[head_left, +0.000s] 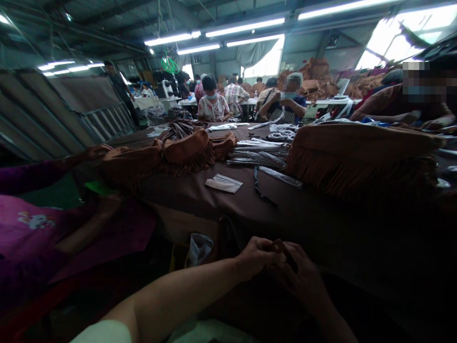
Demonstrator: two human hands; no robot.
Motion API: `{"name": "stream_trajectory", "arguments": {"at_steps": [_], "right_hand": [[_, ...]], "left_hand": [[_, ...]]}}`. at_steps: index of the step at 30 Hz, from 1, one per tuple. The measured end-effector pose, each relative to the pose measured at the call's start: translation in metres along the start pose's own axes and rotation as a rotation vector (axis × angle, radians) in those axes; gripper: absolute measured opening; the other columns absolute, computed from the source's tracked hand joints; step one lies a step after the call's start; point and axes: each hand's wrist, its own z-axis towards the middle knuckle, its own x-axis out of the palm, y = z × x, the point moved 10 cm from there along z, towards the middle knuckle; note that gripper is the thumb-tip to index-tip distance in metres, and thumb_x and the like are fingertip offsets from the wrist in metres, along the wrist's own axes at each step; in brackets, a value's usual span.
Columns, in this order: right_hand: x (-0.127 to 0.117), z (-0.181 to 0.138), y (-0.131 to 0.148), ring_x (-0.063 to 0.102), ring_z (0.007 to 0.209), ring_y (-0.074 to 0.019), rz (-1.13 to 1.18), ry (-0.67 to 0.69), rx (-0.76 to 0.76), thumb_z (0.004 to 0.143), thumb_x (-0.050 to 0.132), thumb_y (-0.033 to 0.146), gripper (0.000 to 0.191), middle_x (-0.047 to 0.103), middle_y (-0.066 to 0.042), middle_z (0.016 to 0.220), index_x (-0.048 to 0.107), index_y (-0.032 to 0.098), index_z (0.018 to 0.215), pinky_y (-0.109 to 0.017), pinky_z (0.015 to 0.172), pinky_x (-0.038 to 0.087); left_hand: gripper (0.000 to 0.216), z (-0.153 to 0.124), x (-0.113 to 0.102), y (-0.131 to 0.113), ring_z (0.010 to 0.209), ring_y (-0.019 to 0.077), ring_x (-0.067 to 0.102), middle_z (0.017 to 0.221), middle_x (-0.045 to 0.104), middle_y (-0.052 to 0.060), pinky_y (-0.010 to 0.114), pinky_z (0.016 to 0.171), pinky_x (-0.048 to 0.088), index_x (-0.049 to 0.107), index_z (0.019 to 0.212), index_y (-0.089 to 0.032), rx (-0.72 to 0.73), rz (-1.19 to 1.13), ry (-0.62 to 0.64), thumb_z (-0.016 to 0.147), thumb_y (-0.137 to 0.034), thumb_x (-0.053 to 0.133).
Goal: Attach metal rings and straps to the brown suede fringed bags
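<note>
Fingertips of the left hand [255, 257] and the right hand [303, 276] are meeting low in the near centre of the scene, just short of the near edge of the table [200, 195]. Both hands are curling nearly closed, and together they are pinching a small brown piece [276, 246] between thumbs and fingers. The shadow is hiding what exactly the piece is.

Farther in, a clear packet [223, 183] is lying flat on the dark table covering, with a dark strap [264, 190] looping just to its right. A fringed brown pile [185, 150] is sitting beyond the packet to the left. A larger fringed piece [357, 152] is spreading across the right, its fringe hanging towards the near side. Between the two, plastic sleeves [264, 155] are lying in a loose heap.

At the near left, a person in pink [35, 224] is sitting at the table, and a co-worker's hand [96, 151] is resting at the left end of the fringed brown pile.
</note>
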Motion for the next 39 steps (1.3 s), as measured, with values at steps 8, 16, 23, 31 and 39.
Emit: {"name": "stream_trajectory", "arguments": {"at_steps": [8, 16, 23, 31, 39], "right_hand": [[-0.003, -0.005, -0.006, 0.057, 0.107, -0.0248, -0.008, -0.173, 0.053, 0.09, 0.05, 0.042, 0.03, 0.059, -0.008, 0.115, 0.057, 0.025, 0.114, -0.042, 0.089, 0.049], [0.01, -0.007, -0.02, 0.054, 0.112, -0.0234, 0.118, -0.131, 0.154, 0.091, 0.045, 0.042, 0.031, 0.058, -0.007, 0.118, 0.056, 0.026, 0.116, -0.04, 0.094, 0.045], [0.007, -0.004, -0.008, 0.055, 0.109, -0.0248, -0.093, -0.13, 0.001, 0.092, 0.046, 0.04, 0.029, 0.06, -0.006, 0.116, 0.055, 0.027, 0.115, -0.043, 0.091, 0.044], [0.004, -0.007, 0.001, 0.052, 0.11, -0.0251, -0.121, -0.151, -0.058, 0.093, 0.044, 0.038, 0.027, 0.059, -0.005, 0.117, 0.051, 0.028, 0.117, -0.044, 0.091, 0.04], [0.005, -0.005, -0.005, 0.055, 0.1, -0.0255, -0.11, -0.246, -0.008, 0.093, 0.04, 0.036, 0.024, 0.061, -0.007, 0.106, 0.052, 0.024, 0.11, -0.044, 0.086, 0.04]], "left_hand": [[0.036, 0.001, -0.001, -0.006, 0.05, 0.0054, 0.042, 0.061, 0.053, -0.003, 0.021, 0.05, 0.029, 0.069, 0.079, -0.01, -0.11, 0.039, 0.081, 0.061, -0.04, 0.08], [0.054, -0.002, -0.009, -0.018, 0.041, 0.005, 0.036, 0.046, 0.046, -0.006, 0.021, 0.044, 0.022, 0.068, 0.083, -0.01, -0.128, 0.279, 0.122, 0.073, -0.063, 0.062], [0.036, 0.004, -0.006, -0.019, 0.039, 0.0045, 0.032, 0.042, 0.043, -0.007, 0.022, 0.041, 0.019, 0.056, 0.053, -0.014, -0.221, 0.251, -0.039, 0.045, -0.037, 0.082], [0.039, 0.01, -0.004, -0.008, 0.038, 0.0046, 0.034, 0.042, 0.043, -0.008, 0.022, 0.041, 0.022, 0.051, 0.051, -0.015, -0.249, 0.226, 0.005, 0.045, -0.037, 0.083], [0.046, -0.002, 0.005, -0.04, 0.041, 0.0065, 0.04, 0.049, 0.05, -0.005, 0.021, 0.042, 0.028, 0.062, 0.066, -0.014, -0.257, 0.546, 0.096, 0.061, -0.059, 0.072]]}}
